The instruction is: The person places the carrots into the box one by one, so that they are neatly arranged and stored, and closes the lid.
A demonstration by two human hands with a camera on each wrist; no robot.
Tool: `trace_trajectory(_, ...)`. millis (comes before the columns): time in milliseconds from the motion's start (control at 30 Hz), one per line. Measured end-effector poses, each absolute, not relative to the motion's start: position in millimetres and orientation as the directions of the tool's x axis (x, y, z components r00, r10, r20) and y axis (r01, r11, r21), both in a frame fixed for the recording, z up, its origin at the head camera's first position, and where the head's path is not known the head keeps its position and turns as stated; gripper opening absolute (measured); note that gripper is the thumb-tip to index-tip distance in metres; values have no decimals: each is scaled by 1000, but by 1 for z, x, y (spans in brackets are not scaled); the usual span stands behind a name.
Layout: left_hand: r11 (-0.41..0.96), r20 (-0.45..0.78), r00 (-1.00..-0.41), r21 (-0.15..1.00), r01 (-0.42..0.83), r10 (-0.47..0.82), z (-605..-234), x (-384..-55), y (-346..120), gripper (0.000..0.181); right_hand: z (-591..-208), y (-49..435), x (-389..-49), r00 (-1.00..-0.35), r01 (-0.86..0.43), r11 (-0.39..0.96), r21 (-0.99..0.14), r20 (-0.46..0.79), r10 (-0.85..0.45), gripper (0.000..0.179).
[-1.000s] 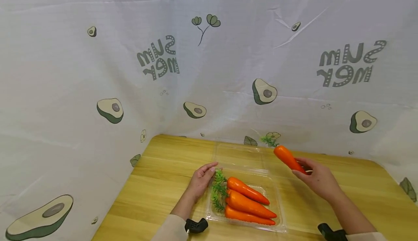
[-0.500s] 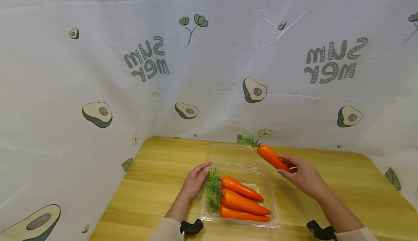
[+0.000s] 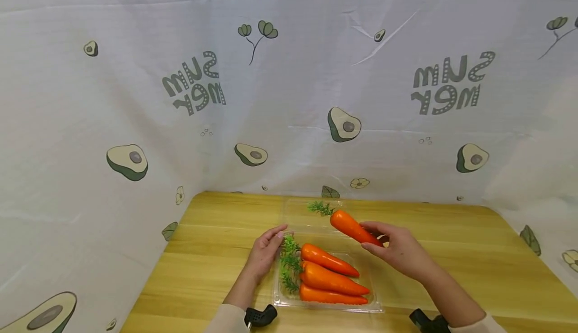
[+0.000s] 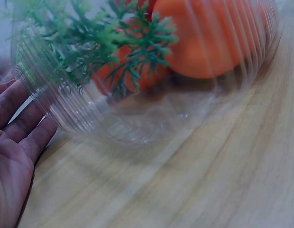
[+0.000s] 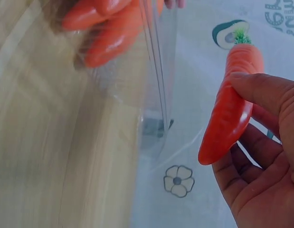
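My right hand (image 3: 399, 250) grips an orange toy carrot (image 3: 349, 225) near its tip, between thumb and fingers. It holds this carrot in the air above the back of a clear plastic clamshell box (image 3: 372, 293), the green top pointing left and away. Inside the box lie three more toy carrots (image 3: 334, 278), side by side, with their leafy green tops (image 3: 289, 263) at the left wall. My left hand (image 3: 264, 255) touches the box at its back left corner. In the left wrist view, the left fingers (image 4: 25, 121) lie relaxed against the ribbed clear wall.
The box's clear lid (image 3: 298, 212) lies folded open behind it on the wood-grain table (image 3: 217, 242). A white curtain (image 3: 289, 97) with avocado prints hangs along the table's back and left sides.
My right hand has carried the carrot left and slightly down, from right of the box to above its back part. The left hand stays at the corner. The head view has shifted slightly right.
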State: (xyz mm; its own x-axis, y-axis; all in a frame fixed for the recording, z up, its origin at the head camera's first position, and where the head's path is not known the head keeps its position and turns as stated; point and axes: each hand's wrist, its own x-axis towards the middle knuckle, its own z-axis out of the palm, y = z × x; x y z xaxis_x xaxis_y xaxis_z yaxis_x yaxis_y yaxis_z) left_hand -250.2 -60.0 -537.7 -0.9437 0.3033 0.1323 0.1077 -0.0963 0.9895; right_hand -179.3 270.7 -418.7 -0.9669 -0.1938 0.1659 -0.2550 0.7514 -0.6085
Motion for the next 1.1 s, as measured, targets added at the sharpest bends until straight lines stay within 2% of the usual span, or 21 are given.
trace_trajectory(400, -105, 103, -953, 992, 75, 284, -535, -248, -58, 47, -423, 255, -170, -946, -291, 679, -674, 99, -308, 44)
trace_trajectory(900, -72, 63, -963, 996, 45, 263, -535, -247, -55, 42, -436, 242, -169, -898, -362, 676, -642, 47, -437, 40)
trace_trajectory(1100, -32, 100, -964, 995, 95, 248, -536, -246, -53, 45, -439, 239, -170, -888, -362, 679, -638, 14, -461, 39)
